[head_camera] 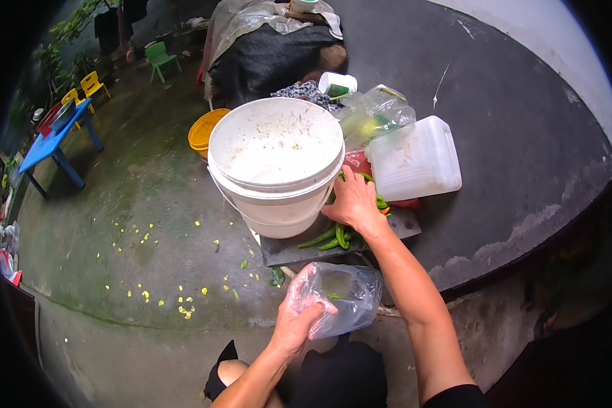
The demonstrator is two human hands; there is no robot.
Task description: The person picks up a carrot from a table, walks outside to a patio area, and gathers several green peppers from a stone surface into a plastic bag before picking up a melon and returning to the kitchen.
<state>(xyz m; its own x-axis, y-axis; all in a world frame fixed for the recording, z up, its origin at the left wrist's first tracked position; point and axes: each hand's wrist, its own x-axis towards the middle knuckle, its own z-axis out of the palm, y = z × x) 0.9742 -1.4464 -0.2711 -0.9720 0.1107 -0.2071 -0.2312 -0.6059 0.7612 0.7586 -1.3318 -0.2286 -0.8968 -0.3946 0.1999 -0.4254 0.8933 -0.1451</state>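
My left hand (303, 308) holds a clear plastic bag (354, 298) by its gathered side, above my lap; a small green piece shows at the bag. My right hand (354, 199) reaches into a pile of green chili peppers (340, 237) on a dark slab (285, 252), its fingers spread over them. Whether it grips any pepper is hidden. One orange-red pepper (384, 210) lies among the green ones. Close to the left of my right hand stands a large white plastic bucket (265, 204), with dried specks on its inner wall.
A translucent plastic jug (418, 160) lies right of the peppers, on red plastic. Behind are a clear bag (375, 115), a white tub (338, 84) and a yellow bucket (206, 130). Far left stand a blue table (56, 140) and small chairs (160, 58).
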